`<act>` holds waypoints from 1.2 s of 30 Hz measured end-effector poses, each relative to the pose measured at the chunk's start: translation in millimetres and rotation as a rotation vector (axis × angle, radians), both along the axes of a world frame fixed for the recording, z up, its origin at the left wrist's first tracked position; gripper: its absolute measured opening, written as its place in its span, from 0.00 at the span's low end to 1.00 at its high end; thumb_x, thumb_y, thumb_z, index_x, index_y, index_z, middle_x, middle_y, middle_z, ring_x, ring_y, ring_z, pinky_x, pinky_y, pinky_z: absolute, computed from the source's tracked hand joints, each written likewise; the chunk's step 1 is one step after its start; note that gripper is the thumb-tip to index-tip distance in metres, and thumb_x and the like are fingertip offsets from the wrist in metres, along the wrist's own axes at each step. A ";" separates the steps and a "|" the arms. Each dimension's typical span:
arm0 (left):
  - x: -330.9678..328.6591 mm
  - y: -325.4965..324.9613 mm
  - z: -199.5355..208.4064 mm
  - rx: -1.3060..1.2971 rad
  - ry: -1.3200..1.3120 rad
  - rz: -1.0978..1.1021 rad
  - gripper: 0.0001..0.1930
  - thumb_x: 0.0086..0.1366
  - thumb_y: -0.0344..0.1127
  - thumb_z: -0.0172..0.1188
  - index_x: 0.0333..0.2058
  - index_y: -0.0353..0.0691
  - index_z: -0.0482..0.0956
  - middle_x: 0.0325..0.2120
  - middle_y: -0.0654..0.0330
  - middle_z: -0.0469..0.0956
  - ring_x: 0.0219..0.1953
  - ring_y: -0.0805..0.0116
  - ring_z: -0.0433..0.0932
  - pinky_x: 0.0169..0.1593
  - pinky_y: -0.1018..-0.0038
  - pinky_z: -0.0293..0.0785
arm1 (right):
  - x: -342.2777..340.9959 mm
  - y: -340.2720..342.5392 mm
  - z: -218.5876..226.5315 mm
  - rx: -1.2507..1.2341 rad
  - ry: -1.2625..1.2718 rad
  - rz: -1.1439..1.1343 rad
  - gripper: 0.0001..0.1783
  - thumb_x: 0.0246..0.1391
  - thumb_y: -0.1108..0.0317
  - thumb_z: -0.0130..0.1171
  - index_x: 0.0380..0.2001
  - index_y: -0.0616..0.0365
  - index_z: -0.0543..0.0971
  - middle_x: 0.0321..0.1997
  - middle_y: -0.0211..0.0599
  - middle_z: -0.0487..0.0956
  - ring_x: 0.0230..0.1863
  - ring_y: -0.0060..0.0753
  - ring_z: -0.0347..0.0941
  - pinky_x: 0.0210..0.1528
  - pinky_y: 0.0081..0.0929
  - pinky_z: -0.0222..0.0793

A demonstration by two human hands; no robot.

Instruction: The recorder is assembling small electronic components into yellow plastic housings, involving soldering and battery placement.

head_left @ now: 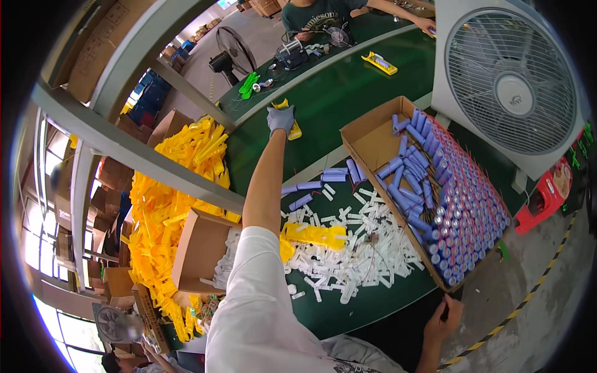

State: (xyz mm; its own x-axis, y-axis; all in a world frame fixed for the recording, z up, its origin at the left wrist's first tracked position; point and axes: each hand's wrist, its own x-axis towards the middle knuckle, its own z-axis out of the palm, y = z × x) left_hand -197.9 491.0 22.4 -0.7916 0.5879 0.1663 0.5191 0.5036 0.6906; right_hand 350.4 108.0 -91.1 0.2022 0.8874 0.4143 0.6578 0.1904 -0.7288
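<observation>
My left hand [281, 119], in a grey glove, reaches far forward over the green belt [329, 93]. It is closed on a yellow plastic shell [295, 131], whose two ends show past the fingers; the glove hides the middle. Low on the right, my bare right hand [444, 320] is beside the near corner of a cardboard box [373, 177]. Its fingers are curled toward the thumb, and whatever may be between them cannot be made out. Many purple cylindrical cells [407, 180] with wires fill that box, some stacked upright and others lying loose.
A yellow pile of shells [155, 230] rises at left behind a grey metal frame [155, 165]. White plastic pieces [348, 267] cover the near table beside a small carton [193, 248]. A large fan [513, 93] stands at right. Across the belt, a person [320, 18] sits near another shell [379, 63].
</observation>
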 end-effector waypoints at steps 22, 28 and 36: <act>43.0 -55.7 99.7 -0.267 0.417 -0.270 0.31 0.57 0.57 0.55 0.50 0.37 0.72 0.49 0.45 0.76 0.52 0.52 0.75 0.55 0.62 0.70 | -45.0 22.9 -8.9 -0.099 0.134 0.098 0.11 0.53 0.75 0.57 0.40 0.67 0.77 0.38 0.52 0.75 0.41 0.55 0.72 0.45 0.38 0.66; 61.6 -160.3 73.2 -0.879 0.565 -0.768 0.23 0.58 0.50 0.51 0.45 0.40 0.78 0.45 0.47 0.78 0.48 0.49 0.77 0.52 0.62 0.73 | -77.8 14.5 -5.7 -0.111 0.329 0.284 0.14 0.51 0.73 0.59 0.41 0.67 0.77 0.43 0.53 0.77 0.46 0.56 0.73 0.50 0.39 0.66; 94.8 -217.5 38.3 -0.938 0.491 -0.987 0.20 0.54 0.42 0.60 0.45 0.43 0.76 0.43 0.48 0.77 0.47 0.50 0.75 0.49 0.63 0.72 | -81.6 10.1 -22.4 -0.045 0.378 0.305 0.09 0.51 0.74 0.60 0.35 0.67 0.77 0.34 0.47 0.80 0.37 0.45 0.76 0.42 0.32 0.68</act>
State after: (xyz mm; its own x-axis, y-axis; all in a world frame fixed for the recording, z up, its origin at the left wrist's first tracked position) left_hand -103.2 273.5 60.7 0.0157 0.8931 -0.4495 0.9989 -0.0341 -0.0329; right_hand 268.8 118.1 -113.6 0.0588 0.9451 0.3215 0.2643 0.2958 -0.9180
